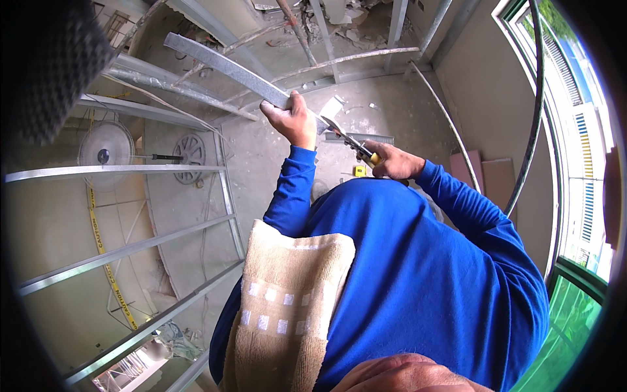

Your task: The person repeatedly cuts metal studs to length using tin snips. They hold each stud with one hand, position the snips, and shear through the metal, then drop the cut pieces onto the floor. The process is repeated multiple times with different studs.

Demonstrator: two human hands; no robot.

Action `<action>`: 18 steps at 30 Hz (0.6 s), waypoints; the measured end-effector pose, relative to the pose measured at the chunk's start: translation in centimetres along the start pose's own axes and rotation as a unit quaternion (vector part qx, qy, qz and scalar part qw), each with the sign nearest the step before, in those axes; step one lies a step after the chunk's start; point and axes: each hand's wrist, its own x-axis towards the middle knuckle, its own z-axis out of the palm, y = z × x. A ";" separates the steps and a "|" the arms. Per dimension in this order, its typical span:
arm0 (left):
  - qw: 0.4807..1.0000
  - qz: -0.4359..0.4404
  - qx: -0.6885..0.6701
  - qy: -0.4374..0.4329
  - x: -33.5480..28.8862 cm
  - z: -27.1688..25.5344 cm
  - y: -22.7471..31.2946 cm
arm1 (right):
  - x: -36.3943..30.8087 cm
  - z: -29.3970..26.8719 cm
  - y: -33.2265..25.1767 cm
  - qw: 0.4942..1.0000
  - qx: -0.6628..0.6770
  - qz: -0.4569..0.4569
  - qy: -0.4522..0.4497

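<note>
My left hand is closed around a long, light-grey metal channel, which slants up to the far left. The channel's near end meets the jaws of a pair of metal snips with yellow on the handles. My right hand grips those handles, just in front of my body. Beside the jaws a pale, bent metal flap sticks up; whether it belongs to the channel I cannot tell. On the floor below lies a yellow tape measure.
A metal stud frame stands along the left, with a round fan and yellow warning tape behind it. Thin rods and cables cross the space ahead. Rubble lies at the far side. A window is on the right.
</note>
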 end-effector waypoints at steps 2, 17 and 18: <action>1.000 0.010 0.005 -0.001 -0.1 0.1 0.0 | 0.0 0.0 0.2 1.000 0.001 -0.010 0.004; 0.999 0.043 -0.011 -0.004 -0.3 0.7 2.5 | 0.4 0.0 1.7 0.997 0.069 -0.013 -0.026; 0.999 0.050 -0.019 -0.003 -0.2 0.7 2.4 | 0.5 0.1 1.8 0.997 0.075 -0.017 -0.025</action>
